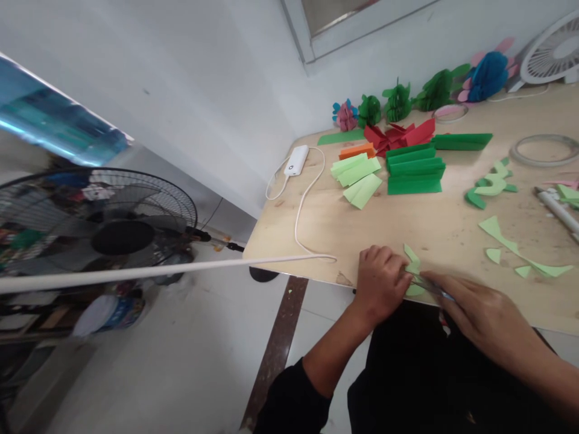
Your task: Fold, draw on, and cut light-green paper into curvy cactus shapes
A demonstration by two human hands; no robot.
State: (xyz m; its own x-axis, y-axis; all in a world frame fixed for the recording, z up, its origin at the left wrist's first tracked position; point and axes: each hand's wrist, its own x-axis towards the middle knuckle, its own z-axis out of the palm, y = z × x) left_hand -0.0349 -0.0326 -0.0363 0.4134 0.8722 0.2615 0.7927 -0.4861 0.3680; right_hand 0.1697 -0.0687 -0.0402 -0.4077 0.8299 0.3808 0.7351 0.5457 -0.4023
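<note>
Near the front edge of the wooden table (316, 229), my left hand (382, 280) is closed on a light green piece of paper (412, 259) with a curved outline. My right hand (484, 310) grips a pair of scissors (432, 286), and the blades meet the paper beside my left fingers. The scissor handles are mostly covered by my right hand. Light green paper scraps (520, 250) lie to the right. Wavy green cut pieces (493, 184) rest behind them.
Folded light green papers (359, 175), folded dark green paper (415, 172) and red folded paper (400, 135) lie farther back. Paper figures (398, 102) line the wall. A white cable (298, 211) runs off the table's left side. Tape rolls (545, 150) and a marker (558, 211) sit right.
</note>
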